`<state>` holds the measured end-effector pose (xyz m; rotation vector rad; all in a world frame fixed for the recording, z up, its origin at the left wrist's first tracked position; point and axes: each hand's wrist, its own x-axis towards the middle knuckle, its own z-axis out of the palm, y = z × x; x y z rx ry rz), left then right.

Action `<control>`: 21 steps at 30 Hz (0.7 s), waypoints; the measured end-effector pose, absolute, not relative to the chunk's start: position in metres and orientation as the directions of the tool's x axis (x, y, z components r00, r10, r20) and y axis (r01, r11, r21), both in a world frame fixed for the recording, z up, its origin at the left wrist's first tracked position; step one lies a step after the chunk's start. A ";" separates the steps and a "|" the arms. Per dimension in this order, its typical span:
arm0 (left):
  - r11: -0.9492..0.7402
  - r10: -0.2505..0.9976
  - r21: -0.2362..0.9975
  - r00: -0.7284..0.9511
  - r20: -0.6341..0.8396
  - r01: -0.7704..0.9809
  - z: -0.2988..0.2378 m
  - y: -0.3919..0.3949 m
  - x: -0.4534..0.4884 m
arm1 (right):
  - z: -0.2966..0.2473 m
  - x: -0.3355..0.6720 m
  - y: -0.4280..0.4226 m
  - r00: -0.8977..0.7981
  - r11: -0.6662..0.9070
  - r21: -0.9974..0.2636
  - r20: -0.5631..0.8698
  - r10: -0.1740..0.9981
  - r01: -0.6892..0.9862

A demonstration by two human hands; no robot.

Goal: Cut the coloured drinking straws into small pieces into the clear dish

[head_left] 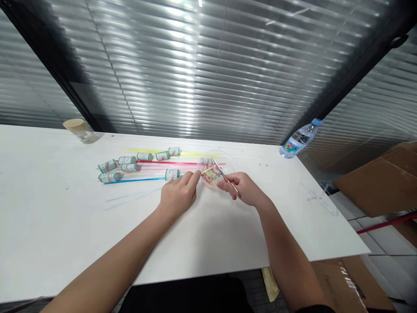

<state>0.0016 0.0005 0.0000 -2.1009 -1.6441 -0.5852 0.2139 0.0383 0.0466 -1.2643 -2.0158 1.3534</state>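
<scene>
My right hand (243, 187) is closed round a pair of scissors (232, 185), whose blades point up and left over a clear round container (228, 158). Inside the container lie many small colourful cut bits (211, 176). Just left of it, my left hand (180, 191) is closed, pinching a thin pale strip (207, 170) that reaches out over the bits near the blades. Whether the blades touch the strip is too small to tell. Beside my left hand lies a small patterned roll (172, 174), with a blue strip (143, 179) running leftward.
Several patterned rolls (127, 160) lie left of the container among red strips (156, 162), yellow strips (195, 154) and clear strips (133, 198). A wooden-lidded jar (81, 130) stands back left, a water bottle (298, 141) back right. Crumpled clear plastic (319, 199) lies near the right edge.
</scene>
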 end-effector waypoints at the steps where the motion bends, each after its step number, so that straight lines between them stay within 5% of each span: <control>1: -0.223 0.809 -0.049 0.212 0.549 0.974 0.000 0.001 0.002 | 0.047 0.214 0.038 -0.510 0.120 -0.881 -0.149 0.847 0.457; 21: -0.231 0.771 -0.012 0.190 0.608 0.973 -0.004 0.003 0.003 | 0.045 0.213 0.040 -0.483 0.077 -0.890 -0.169 0.859 0.449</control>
